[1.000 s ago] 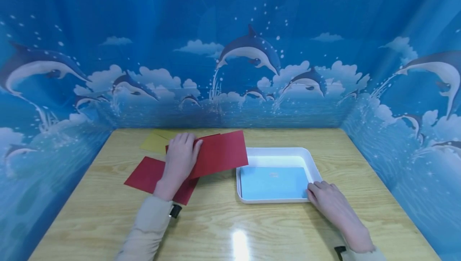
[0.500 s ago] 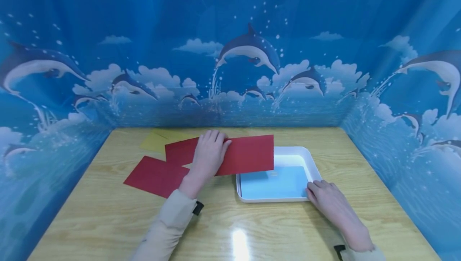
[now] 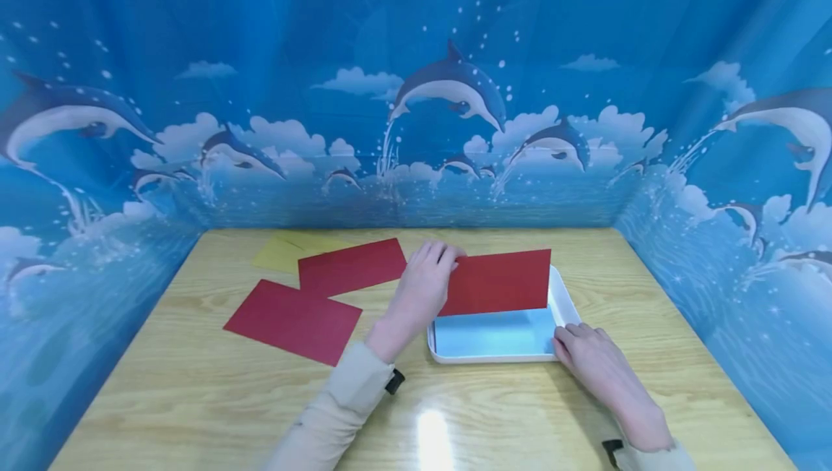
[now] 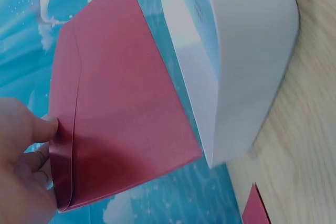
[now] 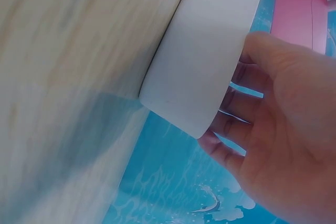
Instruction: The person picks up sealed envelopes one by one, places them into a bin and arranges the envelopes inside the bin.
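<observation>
My left hand pinches a red envelope by its left end and holds it over the tray's back part. In the left wrist view, the thumb lies at the flap edge of this envelope. The white tray stands on the table with a light blue envelope in it, partly covered by the red one in the head view. At the tray's front right corner, my right hand grips the rim, its fingers bent over the edge of the tray wall in the right wrist view.
Two more red envelopes lie left of the tray, a nearer envelope and a farther envelope. Behind them is a yellow envelope. A blue dolphin-print curtain borders the wooden table at the back and sides.
My left hand has carried the red envelope rightward from above the other red envelopes to over the tray, uncovering those two. The right hand has stayed at the tray's corner.
</observation>
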The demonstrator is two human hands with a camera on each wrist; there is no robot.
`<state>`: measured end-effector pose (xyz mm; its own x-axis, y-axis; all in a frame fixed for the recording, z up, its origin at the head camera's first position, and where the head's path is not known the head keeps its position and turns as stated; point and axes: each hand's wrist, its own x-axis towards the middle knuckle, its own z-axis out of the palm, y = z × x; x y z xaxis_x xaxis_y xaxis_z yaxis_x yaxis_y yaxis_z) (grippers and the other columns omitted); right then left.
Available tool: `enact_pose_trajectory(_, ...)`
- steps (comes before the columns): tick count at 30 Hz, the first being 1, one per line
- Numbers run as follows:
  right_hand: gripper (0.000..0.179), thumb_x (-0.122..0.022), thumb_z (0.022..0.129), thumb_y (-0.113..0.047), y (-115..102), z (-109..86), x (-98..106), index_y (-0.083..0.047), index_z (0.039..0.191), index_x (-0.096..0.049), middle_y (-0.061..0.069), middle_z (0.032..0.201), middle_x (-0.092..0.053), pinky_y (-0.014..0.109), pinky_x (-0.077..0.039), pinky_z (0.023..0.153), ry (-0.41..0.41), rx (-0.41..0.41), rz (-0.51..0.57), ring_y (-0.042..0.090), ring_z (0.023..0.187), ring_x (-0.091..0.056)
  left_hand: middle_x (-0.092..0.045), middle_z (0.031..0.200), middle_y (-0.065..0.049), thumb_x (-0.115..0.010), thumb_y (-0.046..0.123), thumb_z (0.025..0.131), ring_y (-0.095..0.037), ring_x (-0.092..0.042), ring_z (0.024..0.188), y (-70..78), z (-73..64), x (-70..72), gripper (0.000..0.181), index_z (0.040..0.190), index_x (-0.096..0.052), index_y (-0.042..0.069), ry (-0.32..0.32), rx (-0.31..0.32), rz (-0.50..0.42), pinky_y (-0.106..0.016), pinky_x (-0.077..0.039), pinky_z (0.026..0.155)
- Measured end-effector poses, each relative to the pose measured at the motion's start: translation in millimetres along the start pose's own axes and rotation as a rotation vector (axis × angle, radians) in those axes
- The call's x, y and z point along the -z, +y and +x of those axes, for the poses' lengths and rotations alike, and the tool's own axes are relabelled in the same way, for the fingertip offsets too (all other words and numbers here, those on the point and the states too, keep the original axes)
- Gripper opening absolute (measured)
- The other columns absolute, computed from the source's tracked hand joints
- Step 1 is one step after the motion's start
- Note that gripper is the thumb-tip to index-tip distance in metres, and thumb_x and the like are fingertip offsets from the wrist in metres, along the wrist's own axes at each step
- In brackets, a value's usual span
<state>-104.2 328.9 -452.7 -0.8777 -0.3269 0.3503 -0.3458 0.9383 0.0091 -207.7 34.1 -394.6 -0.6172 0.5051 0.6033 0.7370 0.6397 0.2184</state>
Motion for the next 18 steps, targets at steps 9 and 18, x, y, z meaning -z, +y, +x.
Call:
enact_pose_trajectory(9, 0.016, -0.072, 0.087, -0.009, 0.5, 0.4, 2.2, -0.013, 0.078, -0.060, -0.004, 0.070, -0.050, 0.038, -0.042, 0.062, -0.007, -0.009, -0.002, 0.019, 0.070, -0.051, -0.063, 0.106, -0.003, -0.067, 0.008, 0.098, -0.015, -0.060, 0.100, 23.5, 4.1, -20.1, 0.022, 0.120, -0.064, 0.010, -0.055, -0.012, 0.013, -0.025, -0.053, 0.088)
enact_pose_trajectory(18, 0.008, -0.074, 0.086, -0.007, -0.2, 0.5, 1.4, -0.010, 0.084, -0.066, -0.001, 0.074, -0.056, 0.039, -0.044, 0.064, -0.002, -0.009, 0.006, 0.022, 0.074, -0.056, -0.066, 0.105, -0.001, -0.069, 0.006, 0.096, -0.015, -0.062, 0.098, 23.9, -4.1, -42.1, 0.027, 0.122, -0.069, 0.013, -0.248, 0.019, 0.032, -0.023, -0.053, 0.089)
